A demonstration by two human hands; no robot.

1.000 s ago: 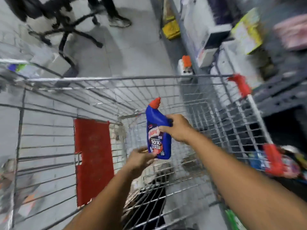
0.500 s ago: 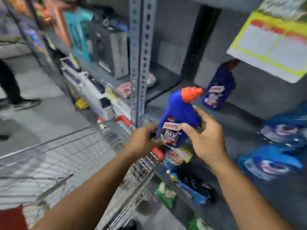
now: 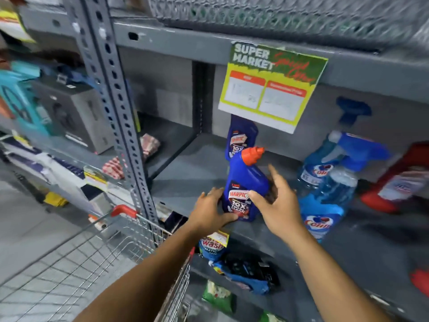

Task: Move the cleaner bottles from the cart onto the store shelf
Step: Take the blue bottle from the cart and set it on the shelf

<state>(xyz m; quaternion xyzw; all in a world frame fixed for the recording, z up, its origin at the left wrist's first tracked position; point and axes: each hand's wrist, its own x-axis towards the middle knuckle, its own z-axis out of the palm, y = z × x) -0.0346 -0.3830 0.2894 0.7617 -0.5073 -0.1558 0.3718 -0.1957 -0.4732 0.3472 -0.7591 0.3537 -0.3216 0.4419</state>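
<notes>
A blue Harpic cleaner bottle (image 3: 246, 180) with an orange-red cap stands upright near the front edge of the grey store shelf (image 3: 185, 177). My left hand (image 3: 209, 210) grips its lower left side at the base. My right hand (image 3: 276, 205) cups its right side, thumb on the label, fingers spread behind it. A second, matching blue bottle (image 3: 241, 138) stands further back on the same shelf, its top hidden by a hanging sign. The wire cart (image 3: 130, 226) is at the lower left; its inside is out of view.
Blue Colin spray bottles (image 3: 325, 205) stand close to the right of my right hand, and a red bottle (image 3: 404, 180) further right. A price sign (image 3: 271, 87) hangs from the shelf above. A perforated steel post (image 3: 116, 108) rises left of the bay. Bagged goods fill the lower shelf.
I lifted the bottle out of the cart, turned to the shelf and set it down upright on the shelf board. Both hands have stayed on it.
</notes>
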